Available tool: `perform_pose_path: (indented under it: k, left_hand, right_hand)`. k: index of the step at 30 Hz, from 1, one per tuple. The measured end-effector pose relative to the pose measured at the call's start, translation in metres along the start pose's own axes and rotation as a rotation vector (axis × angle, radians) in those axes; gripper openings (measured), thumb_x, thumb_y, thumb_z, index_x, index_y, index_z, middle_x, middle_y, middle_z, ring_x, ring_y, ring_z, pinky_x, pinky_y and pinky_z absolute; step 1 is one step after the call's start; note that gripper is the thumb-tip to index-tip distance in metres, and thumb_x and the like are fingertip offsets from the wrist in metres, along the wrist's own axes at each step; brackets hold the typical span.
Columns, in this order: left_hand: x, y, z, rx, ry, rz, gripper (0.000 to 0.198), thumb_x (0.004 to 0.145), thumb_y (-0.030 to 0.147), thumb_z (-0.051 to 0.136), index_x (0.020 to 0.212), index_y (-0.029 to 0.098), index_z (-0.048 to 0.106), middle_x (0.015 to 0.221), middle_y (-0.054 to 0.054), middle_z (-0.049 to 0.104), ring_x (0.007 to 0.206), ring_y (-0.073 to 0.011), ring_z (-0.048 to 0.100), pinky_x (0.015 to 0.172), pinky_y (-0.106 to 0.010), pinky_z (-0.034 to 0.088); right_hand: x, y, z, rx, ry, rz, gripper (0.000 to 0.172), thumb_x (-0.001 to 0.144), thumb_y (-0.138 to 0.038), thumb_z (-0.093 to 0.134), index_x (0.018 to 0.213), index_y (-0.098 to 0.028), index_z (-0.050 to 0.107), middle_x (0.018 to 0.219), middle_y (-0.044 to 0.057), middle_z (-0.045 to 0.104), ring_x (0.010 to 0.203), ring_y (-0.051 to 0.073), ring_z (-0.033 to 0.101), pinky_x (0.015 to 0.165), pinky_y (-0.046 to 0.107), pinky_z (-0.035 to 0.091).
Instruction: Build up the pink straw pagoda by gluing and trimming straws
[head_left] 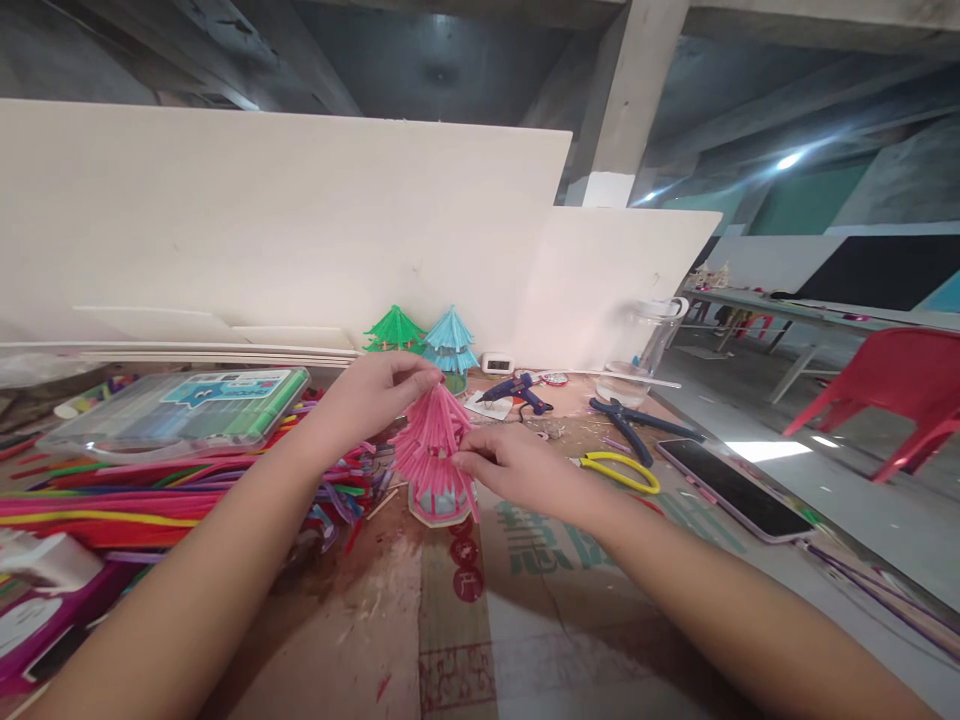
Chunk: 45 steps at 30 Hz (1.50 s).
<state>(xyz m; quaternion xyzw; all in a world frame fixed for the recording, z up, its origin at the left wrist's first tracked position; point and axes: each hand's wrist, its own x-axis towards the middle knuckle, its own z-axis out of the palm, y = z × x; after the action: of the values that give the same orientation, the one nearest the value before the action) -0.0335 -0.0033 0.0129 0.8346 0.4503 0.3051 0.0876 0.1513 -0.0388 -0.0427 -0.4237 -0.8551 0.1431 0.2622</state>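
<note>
A small pink pagoda (433,450) made of pipe cleaners stands upright in front of me, with two tiers of sloping roof over a pale base. At its peak, the thumb and fingers of my left hand (386,395) are closed on the tip. My right hand (517,462) pinches a pink pipe cleaner at the right edge of the roof, its fingertips partly hiding the spot. Behind it stand a green pagoda (395,328) and a light blue pagoda (450,342) of similar make.
Loose coloured pipe cleaners (150,500) and a marker case (180,410) lie left. To the right are a blue glue gun (514,390), yellow-handled scissors (622,472), dark pliers (630,425), a phone (735,488) and a clear jug (645,345). A white board (300,220) rises behind.
</note>
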Motion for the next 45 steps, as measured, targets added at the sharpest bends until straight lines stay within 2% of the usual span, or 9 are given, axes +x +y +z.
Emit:
perform_pose_path:
  k: [4, 9, 17, 27, 36, 45]
  left_hand:
    - [-0.002, 0.006, 0.004, 0.017, 0.007, -0.026, 0.029, 0.078, 0.045, 0.054, 0.085, 0.02, 0.066, 0.083, 0.0, 0.067, 0.075, -0.0173, 0.059, 0.065, -0.026, 0.043]
    - [-0.003, 0.009, 0.007, 0.041, 0.018, -0.009, 0.022, 0.077, 0.039, 0.054, 0.083, 0.02, 0.063, 0.082, -0.001, 0.066, 0.076, -0.0174, 0.059, 0.067, -0.027, 0.042]
    - [-0.003, 0.008, 0.006, 0.035, 0.024, -0.053, 0.023, 0.077, 0.04, 0.055, 0.083, 0.02, 0.063, 0.082, -0.002, 0.067, 0.076, -0.0185, 0.06, 0.067, -0.028, 0.043]
    - [-0.004, 0.012, 0.002, 0.047, -0.024, -0.038, 0.019, 0.074, 0.035, 0.057, 0.084, 0.02, 0.061, 0.083, -0.001, 0.066, 0.075, -0.0179, 0.06, 0.064, -0.027, 0.042]
    - [-0.004, 0.008, 0.006, 0.045, 0.014, -0.029, 0.023, 0.076, 0.04, 0.055, 0.084, 0.02, 0.061, 0.082, -0.002, 0.066, 0.075, -0.0187, 0.06, 0.064, -0.028, 0.043]
    - [-0.003, 0.008, 0.006, -0.002, 0.016, -0.034, 0.02, 0.077, 0.037, 0.054, 0.082, 0.019, 0.062, 0.078, -0.001, 0.065, 0.072, -0.017, 0.059, 0.064, -0.027, 0.043]
  right_hand:
    - [0.0, 0.0, 0.0, -0.031, -0.002, 0.006, 0.028, 0.088, -0.02, 0.05, 0.061, -0.015, 0.049, 0.057, -0.004, 0.045, 0.055, 0.008, 0.038, 0.053, 0.024, 0.019]
    - [0.0, 0.001, -0.003, -0.044, 0.009, -0.002, 0.028, 0.088, -0.02, 0.051, 0.06, -0.015, 0.05, 0.056, -0.004, 0.044, 0.055, 0.009, 0.037, 0.054, 0.024, 0.02]
    - [0.001, 0.001, -0.001, -0.072, 0.055, -0.004, 0.027, 0.088, -0.018, 0.051, 0.061, -0.015, 0.051, 0.055, -0.005, 0.044, 0.054, 0.009, 0.036, 0.055, 0.024, 0.021]
    - [-0.002, -0.006, 0.0, -0.094, 0.072, -0.015, 0.028, 0.088, -0.017, 0.05, 0.06, -0.016, 0.049, 0.055, -0.005, 0.041, 0.052, 0.008, 0.033, 0.053, 0.024, 0.019]
    - [-0.003, -0.005, 0.001, -0.133, 0.083, -0.005, 0.024, 0.088, -0.019, 0.051, 0.065, -0.015, 0.056, 0.061, -0.002, 0.051, 0.056, 0.009, 0.039, 0.054, 0.024, 0.022]
    - [-0.003, -0.005, 0.0, -0.124, 0.056, 0.033, 0.024, 0.089, -0.021, 0.05, 0.067, -0.015, 0.058, 0.062, -0.002, 0.053, 0.055, 0.009, 0.04, 0.054, 0.024, 0.021]
